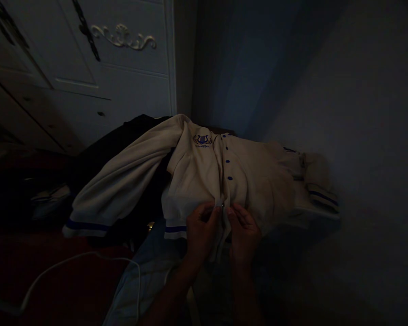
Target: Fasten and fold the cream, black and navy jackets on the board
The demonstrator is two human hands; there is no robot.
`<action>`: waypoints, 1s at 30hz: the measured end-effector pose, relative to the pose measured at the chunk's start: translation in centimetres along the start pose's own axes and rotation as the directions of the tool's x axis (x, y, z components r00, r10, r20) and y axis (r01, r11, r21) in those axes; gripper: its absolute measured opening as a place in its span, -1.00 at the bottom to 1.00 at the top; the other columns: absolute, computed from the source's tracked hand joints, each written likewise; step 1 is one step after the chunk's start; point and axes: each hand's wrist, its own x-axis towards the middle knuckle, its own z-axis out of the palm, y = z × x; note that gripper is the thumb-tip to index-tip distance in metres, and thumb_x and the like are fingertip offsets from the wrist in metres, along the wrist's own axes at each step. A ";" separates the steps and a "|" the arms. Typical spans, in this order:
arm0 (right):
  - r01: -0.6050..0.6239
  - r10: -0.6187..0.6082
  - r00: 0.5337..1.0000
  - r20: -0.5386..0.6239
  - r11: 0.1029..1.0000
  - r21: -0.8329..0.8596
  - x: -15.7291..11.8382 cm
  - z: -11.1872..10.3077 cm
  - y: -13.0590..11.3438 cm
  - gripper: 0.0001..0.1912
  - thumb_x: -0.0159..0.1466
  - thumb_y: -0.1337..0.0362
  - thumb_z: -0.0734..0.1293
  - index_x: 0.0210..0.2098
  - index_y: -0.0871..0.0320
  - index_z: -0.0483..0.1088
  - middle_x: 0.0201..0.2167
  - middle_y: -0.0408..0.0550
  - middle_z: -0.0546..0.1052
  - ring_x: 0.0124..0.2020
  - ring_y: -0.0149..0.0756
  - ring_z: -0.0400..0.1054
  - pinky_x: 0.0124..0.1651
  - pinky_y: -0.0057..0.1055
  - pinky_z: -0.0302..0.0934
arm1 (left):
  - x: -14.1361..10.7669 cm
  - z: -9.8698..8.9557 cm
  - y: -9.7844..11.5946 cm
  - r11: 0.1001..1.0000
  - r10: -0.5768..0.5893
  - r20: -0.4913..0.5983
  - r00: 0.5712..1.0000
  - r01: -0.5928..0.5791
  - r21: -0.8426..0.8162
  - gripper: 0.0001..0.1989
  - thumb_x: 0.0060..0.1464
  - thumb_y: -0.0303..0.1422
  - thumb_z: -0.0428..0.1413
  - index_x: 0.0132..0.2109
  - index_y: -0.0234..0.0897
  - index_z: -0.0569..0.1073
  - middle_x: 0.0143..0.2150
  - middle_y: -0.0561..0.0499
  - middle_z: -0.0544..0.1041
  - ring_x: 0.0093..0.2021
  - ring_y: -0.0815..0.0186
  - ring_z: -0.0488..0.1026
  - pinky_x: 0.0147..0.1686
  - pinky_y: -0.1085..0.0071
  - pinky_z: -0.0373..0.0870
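A light jacket point(258, 176) with blue buttons, striped cuffs and an embroidered emblem lies spread out, front side up. One sleeve point(129, 172) stretches to the left; the other is bunched at the right. My left hand point(202, 226) pinches the left front edge near the hem. Just right of it, my right hand point(243, 231) pinches the opposite front edge. The two hands are a small gap apart, with a small shiny snap between them. Several blue buttons run up the front above my hands.
Dark clothing point(105, 158) lies under and left of the jacket. A white cabinet point(132, 77) with ornate trim stands behind. A plain wall point(360, 113) rises at the right. A white cable point(85, 255) crosses the red floor covering point(64, 290) at lower left.
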 end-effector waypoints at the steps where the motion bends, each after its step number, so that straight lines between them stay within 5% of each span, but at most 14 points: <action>1: -0.001 0.001 1.000 0.003 1.000 -0.005 0.0 0.0 0.1 -0.33 -0.09 0.03 0.54 -0.08 0.33 0.50 -0.14 0.15 0.58 -0.22 -0.33 0.51 -0.19 -0.50 0.43 | 0.0 0.1 -0.1 1.000 -0.008 -0.015 1.000 0.007 -0.018 -0.78 0.05 -0.28 0.22 -0.18 -0.32 0.57 -0.25 -0.05 0.64 -0.24 0.30 0.60 -0.24 0.48 0.51; 9: 0.020 -0.017 0.998 0.056 0.999 -0.047 0.2 0.0 -0.3 -0.23 -0.12 0.06 0.55 0.03 0.29 0.45 0.00 0.15 0.53 -0.07 -0.28 0.50 -0.05 -0.45 0.44 | -0.5 0.2 -0.8 0.992 0.100 -0.021 0.995 -0.098 0.081 -0.65 0.08 -0.27 0.21 0.01 -0.26 0.47 -0.09 -0.09 0.60 -0.14 0.32 0.59 -0.13 0.45 0.51; 30: 0.238 -0.210 0.968 0.136 0.942 -0.236 0.7 0.2 1.3 -0.34 0.12 -0.02 0.39 0.11 0.23 0.41 0.10 0.12 0.47 0.08 -0.27 0.43 0.09 -0.37 0.40 | -0.6 0.2 -1.6 0.998 0.032 0.016 0.999 -0.032 -0.049 -0.70 0.07 -0.28 0.21 -0.07 -0.31 0.44 -0.14 -0.09 0.59 -0.14 0.29 0.57 -0.10 0.42 0.48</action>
